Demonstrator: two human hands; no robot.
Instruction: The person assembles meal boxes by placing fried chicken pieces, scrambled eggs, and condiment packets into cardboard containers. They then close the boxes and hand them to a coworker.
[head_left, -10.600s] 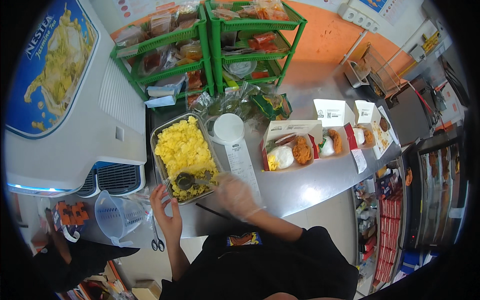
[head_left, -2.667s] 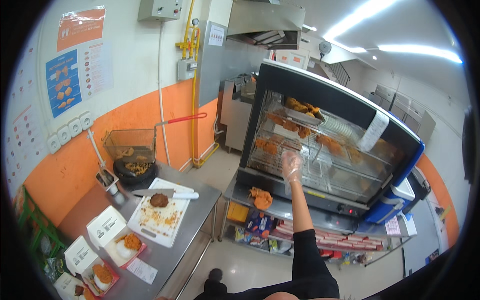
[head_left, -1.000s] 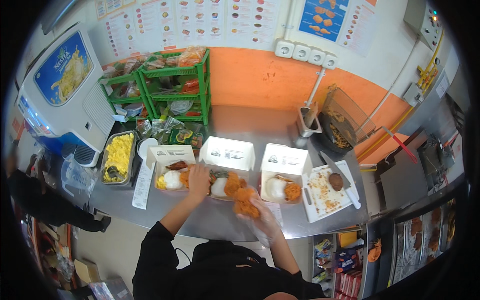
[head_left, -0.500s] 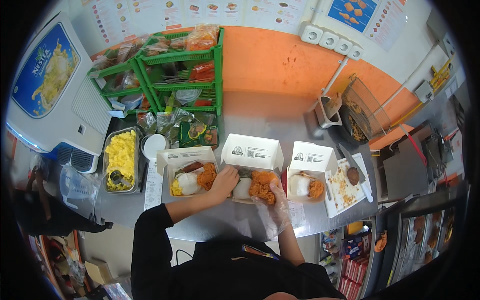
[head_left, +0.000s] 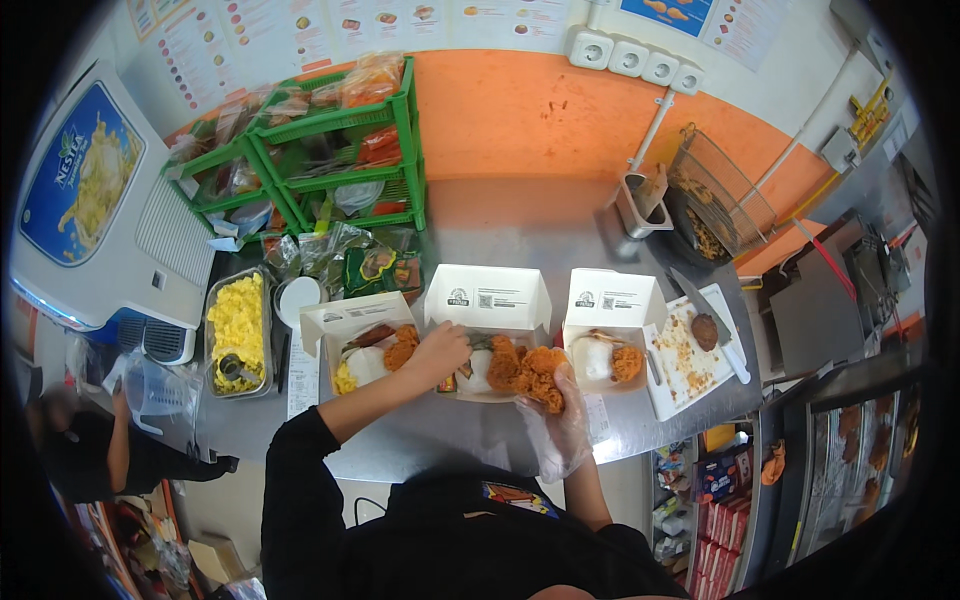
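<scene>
The middle white carton [head_left: 488, 298] has its lid up and holds a mound of white rice [head_left: 474, 374] and a piece of fried chicken [head_left: 503, 362]. My right hand [head_left: 560, 430], in a clear plastic glove, is closed round another orange-brown fried chicken piece [head_left: 543, 376] at the carton's front right corner. Over the same carton's left side, my bare left hand [head_left: 440, 356] has its fingers curled down. A small colourful packet [head_left: 447, 383] shows just under it; whether the fingers hold anything is hidden.
Open cartons with rice and chicken flank it, left [head_left: 350, 315] and right [head_left: 613, 292]. Further right lie a white cutting board [head_left: 682, 385] and a knife [head_left: 690, 290]. A tray of yellow food [head_left: 240, 310] and green racks [head_left: 330, 125] stand left. Another person [head_left: 110, 440] is at far left.
My right hand has drawn a chicken piece toward the carton's front right; a second piece now shows in the carton. My left hand stays at the left side. The view has shifted slightly.
</scene>
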